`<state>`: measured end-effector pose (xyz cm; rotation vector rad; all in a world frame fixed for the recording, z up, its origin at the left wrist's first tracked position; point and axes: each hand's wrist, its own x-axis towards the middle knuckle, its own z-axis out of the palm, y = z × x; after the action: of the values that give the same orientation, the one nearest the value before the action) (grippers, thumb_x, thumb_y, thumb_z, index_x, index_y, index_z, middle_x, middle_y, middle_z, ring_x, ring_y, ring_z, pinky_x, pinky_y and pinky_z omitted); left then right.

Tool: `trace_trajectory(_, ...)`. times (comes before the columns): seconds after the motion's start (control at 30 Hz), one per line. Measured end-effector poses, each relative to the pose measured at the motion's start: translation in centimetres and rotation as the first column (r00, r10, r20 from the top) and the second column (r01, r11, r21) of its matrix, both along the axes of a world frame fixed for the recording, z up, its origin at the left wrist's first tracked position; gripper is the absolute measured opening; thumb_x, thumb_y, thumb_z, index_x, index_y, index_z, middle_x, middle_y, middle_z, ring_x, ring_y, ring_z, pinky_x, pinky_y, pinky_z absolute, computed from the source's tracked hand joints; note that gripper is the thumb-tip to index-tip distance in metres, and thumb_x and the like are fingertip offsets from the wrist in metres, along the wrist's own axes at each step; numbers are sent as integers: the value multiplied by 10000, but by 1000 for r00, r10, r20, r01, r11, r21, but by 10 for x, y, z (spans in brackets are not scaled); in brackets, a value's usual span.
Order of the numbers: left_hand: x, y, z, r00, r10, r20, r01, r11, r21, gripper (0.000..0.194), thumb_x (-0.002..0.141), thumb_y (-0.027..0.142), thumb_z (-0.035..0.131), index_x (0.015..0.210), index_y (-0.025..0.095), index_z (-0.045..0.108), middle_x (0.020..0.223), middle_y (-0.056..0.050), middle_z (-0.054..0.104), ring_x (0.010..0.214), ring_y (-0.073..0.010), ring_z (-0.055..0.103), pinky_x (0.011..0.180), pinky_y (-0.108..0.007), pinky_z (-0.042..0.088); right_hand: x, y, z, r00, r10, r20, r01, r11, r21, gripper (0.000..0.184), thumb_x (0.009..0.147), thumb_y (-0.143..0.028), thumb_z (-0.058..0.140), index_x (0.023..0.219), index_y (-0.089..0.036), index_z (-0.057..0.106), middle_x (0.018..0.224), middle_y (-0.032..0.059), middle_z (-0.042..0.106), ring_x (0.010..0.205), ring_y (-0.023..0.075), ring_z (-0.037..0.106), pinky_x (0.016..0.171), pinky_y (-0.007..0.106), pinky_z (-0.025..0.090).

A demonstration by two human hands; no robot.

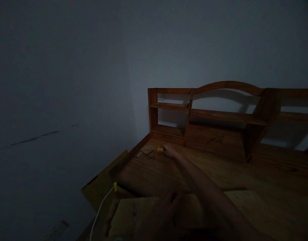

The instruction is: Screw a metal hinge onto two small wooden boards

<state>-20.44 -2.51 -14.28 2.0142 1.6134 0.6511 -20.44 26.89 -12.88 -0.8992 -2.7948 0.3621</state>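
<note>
White cable (101,205) is well in front of the wooden shelf unit (214,134). Closer to it: little metal plate (139,154), some screws (150,157), then a screwdriver (160,150). Left hand (166,202) is well out from the unit, too dark to tell its grip; right hand (169,150) is near that unit, fingers closed on the screwdriver handle.

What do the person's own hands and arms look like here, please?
The right hand is ungloved, and its forearm is bare, with no sleeve, watch or bracelet visible. The left hand also looks ungloved, but dimness hides finer detail.
</note>
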Motion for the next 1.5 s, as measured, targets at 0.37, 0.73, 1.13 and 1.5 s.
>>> trace_trajectory(0.37,15,3,-28,998,56,-35,-56,998,-9,1150,612,637,787,1555,297,224,1533,-210,299,1422,-466,235,1142,-645,277,10,3,28,986,163,35,-164,986,38,359,884,-246,672,1218,-139,599,1276,110,577,1171,258,551,985,469,457)
trace_trajectory(0.73,-51,18,-14,941,318,-114,-254,889,381,926,669,414,788,1485,230,390,1430,-183,418,1294,-384,433,1067,-532,413,190,-110,186,944,175,-281,-91,954,287,280,971,-388,510,1069,-203,696,1085,58,686,1037,219,616,944,359,445)
trace_trajectory(1.13,-204,14,-5,793,600,-101,-433,673,599,687,777,527,668,1359,179,555,1299,-135,546,1199,-312,529,1059,-450,425,375,-181,72,867,-282,-411,239,959,-153,330,918,-549,532,954,-302,748,1006,87,722,893,259,680,792,376,534)
trace_trajectory(1.5,-203,95,-10,750,661,-41,-541,647,537,832,739,646,645,1298,33,583,1223,-183,580,1169,-335,534,1047,-431,423,364,-190,39,813,-329,-480,49,861,-507,332,956,-461,502,953,-213,722,1025,55,688,900,223,624,868,333,443)
